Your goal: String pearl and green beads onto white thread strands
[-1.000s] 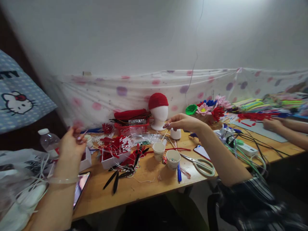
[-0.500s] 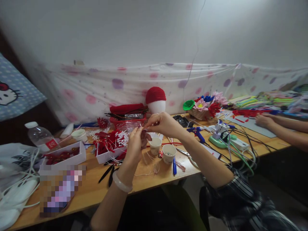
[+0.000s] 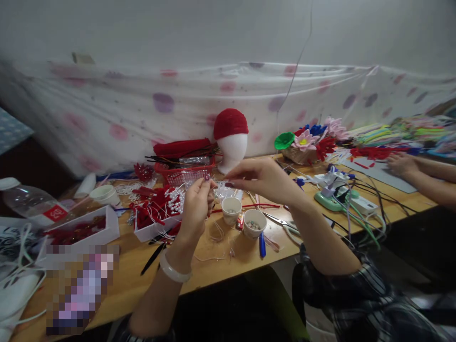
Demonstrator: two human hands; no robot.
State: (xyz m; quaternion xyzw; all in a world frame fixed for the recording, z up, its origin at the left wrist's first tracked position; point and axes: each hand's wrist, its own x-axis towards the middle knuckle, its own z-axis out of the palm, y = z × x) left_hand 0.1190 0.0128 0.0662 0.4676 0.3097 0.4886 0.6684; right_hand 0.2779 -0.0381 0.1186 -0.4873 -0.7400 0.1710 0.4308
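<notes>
My left hand [image 3: 199,202] is raised over the table, thumb and fingertips pinched together on something too small to make out. To its right, my right hand [image 3: 265,180] is held level with fingertips close together, pointing at the left hand; whatever they hold is too fine to see. A gap separates the two hands. Below them stand two paper cups, one [image 3: 231,217] plain inside and a nearer one [image 3: 254,231] with small beads in it. White pearl-like beads [image 3: 175,199] and red pieces fill a white box [image 3: 156,231] left of my left hand.
A foam head [image 3: 233,147] with a red cover stands behind, beside a red basket [image 3: 185,175]. Scissors [image 3: 281,221] and a blue tool [image 3: 262,244] lie at right, near a power strip [image 3: 327,200] with cables. A co-worker's hands [image 3: 404,164] work at far right.
My right hand has drawn away from my left hand toward the right, opening a gap between them. The camera view has tilted down and shifted a little.
</notes>
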